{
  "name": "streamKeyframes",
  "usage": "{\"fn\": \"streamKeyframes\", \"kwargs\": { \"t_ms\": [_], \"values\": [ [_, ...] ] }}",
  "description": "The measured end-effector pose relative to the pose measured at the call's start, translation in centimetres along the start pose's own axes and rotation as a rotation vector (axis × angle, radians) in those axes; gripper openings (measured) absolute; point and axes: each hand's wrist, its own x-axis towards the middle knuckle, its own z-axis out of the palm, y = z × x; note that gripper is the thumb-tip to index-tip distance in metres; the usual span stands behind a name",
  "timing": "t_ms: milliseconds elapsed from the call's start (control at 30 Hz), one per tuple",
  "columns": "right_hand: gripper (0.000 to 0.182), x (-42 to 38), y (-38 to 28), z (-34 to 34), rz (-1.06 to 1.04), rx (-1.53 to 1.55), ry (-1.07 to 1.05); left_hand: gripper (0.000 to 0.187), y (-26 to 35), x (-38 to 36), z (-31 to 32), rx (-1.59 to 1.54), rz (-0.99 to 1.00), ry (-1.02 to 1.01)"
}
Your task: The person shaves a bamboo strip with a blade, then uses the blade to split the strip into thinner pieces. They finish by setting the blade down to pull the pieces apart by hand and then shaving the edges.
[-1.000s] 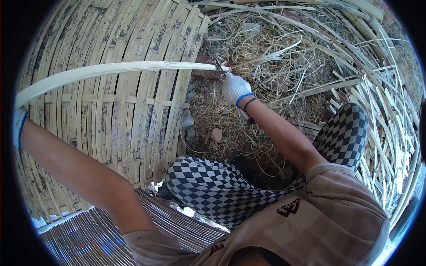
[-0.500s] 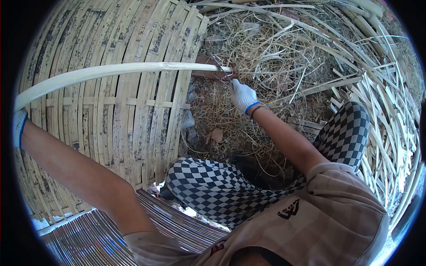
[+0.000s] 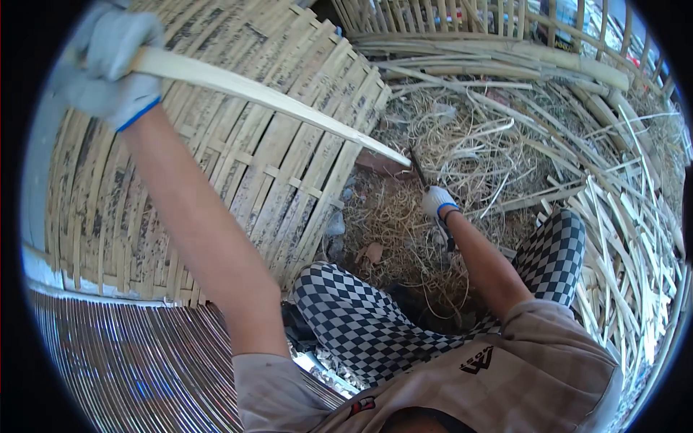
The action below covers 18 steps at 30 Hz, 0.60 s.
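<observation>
The left hand, gloved and blurred, is closed in a fist around the thick end of a pale bamboo strip, above the upper left of the woven bamboo panel. Half a second ago that hand was mostly cut off at the view's edge, and the strip bowed almost level over the panel; now it slopes straight down across it, its tip past the panel's right edge.

Beyond that edge, the right hand, also gloved, has its fingers wrapped around the handle of a knife. The dark blade, which crossed the strip near its end earlier, now stands at the tip; whether they touch is unclear.

A reddish-brown block lies beside the panel under the strip's tip, with curled shavings farther right. Checkered trousers are below the panel's right side, and split bamboo is piled well to its right. Above the panel's right corner, a slatted fence has come into view.
</observation>
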Motion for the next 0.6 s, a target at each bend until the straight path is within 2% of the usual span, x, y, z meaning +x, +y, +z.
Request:
{"fn": "streamKeyframes", "kwargs": {
  "t_ms": [100,133,167,233,267,333,433,533,600],
  "values": [
    [0.044,-6.6,-4.2,-6.0,0.042,0.204,0.065,0.046,-2.1,0.7,1.6,0.039,-0.064,-0.219],
    [0.045,-8.3,-4.9,-6.8,0.088,0.295,0.078,0.050,-3.8,0.8,2.8,0.114,0.063,-0.221],
    [0.044,-10.1,-5.5,-7.6,0.044,0.313,0.141,0.055,-5.2,1.1,3.8,0.187,0.190,-0.224],
    [0.038,-13.6,-6.9,-9.1,-0.004,0.406,0.213,0.055,-5.5,1.2,4.0,0.442,0.286,-0.111],
    [0.040,-15.8,-7.9,-10.8,0.006,0.445,0.183,0.055,-5.9,1.2,4.2,0.517,0.329,-0.016],
    [0.037,-19.0,-8.9,-12.4,-0.065,0.503,0.280,0.056,-6.5,1.3,4.7,0.656,0.414,0.181],
    [0.027,-24.8,-12.5,-16.8,-0.053,0.713,0.275,0.052,-6.6,1.7,5.1,0.593,0.500,0.396],
    [0.020,-26.5,-14.4,-18.7,-0.190,0.813,0.328,0.045,-5.0,1.0,3.3,0.565,0.498,0.488],
    [0.017,-28.2,-16.1,-20.9,-0.210,0.871,0.277,0.040,-4.7,0.3,2.9,0.603,0.539,0.579]
  ]
}}
